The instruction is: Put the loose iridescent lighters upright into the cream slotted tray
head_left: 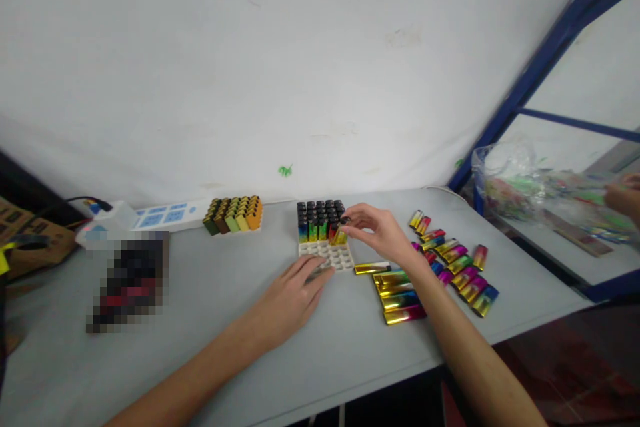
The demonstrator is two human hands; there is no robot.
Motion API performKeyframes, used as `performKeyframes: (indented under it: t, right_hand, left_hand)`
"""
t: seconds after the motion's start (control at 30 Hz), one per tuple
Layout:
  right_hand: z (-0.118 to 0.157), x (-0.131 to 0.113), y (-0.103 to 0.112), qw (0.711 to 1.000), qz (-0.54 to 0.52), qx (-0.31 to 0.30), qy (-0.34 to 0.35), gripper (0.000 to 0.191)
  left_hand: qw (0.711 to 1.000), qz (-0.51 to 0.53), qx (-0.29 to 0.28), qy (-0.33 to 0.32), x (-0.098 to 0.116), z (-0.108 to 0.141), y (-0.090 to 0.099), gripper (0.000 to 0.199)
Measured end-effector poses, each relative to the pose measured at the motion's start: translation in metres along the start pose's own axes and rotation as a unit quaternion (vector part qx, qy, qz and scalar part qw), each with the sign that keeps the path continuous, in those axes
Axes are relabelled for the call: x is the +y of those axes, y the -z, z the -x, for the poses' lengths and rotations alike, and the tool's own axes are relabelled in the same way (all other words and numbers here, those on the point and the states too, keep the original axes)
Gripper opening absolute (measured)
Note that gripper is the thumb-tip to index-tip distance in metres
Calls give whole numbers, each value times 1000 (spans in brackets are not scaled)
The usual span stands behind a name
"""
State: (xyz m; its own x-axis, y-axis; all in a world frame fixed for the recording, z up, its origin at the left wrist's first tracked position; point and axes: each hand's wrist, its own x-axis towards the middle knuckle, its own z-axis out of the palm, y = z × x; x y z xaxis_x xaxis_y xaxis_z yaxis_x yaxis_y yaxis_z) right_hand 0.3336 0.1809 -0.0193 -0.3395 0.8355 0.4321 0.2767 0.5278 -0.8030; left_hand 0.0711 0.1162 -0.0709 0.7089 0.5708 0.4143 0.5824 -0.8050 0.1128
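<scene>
Several rows of black-topped lighters (320, 210) stand upright in the white tray (343, 259) in the head view, filling its far part. The tray's near part shows bare sockets, a few rows of them, partly hidden by fingers. Judging by that split, the tray looks somewhat more than half full.

At the tray's right side, the right hand (377, 230) pinches one gold lighter (340, 236) near its dark top, at the front of the filled rows. Whether its base sits in a socket yet, I cannot tell. The left hand (295, 297) lies at the tray's near left corner, fingertips touching it; whether they grip the edge or only rest there does not show.

Right of the tray, many loose lighters lie flat on the table (325, 367): a neat stack of them (404, 315) nearest, partly behind the right forearm, and a scattered group (470, 283) beyond it. These seem to be what is left outside the tray.

Well left of the tray stands a second block (233, 213) of upright lighters, gold to green, seemingly complete from this side. A power strip (173, 215) lies just beyond that block.
</scene>
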Motion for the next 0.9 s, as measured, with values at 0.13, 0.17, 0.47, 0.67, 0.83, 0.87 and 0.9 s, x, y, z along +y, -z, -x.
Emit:
performKeyframes:
  t: [0.13,0.17,0.47,0.67,0.83,0.87,0.9]
  right_hand:
    - [-9,-2,-25,986,131,35,98,23]
    - [-11,-1,-29,978,163,38,124,20]
    - [-13,7,-23,952,253,36,170,15]
    - [-13,0,-14,952,258,-20,165,17]
    - [-15,-4,-13,945,277,-32,171,15]
    - [-15,-5,-14,944,279,-31,173,15]
    - [-15,-6,-14,943,281,-31,175,15]
  left_hand:
    - [1000,-7,-6,2,1,0,1,42]
    - [1000,-8,-5,3,2,-1,1,42]
    - [1000,-13,-20,-2,4,0,7,42]
    - [1000,-8,-19,-1,0,0,4,42]
    - [1000,-8,-28,-1,0,0,3,43]
    - [1000,-6,-27,-1,0,0,3,43]
    - [1000,-4,-27,0,0,0,4,42]
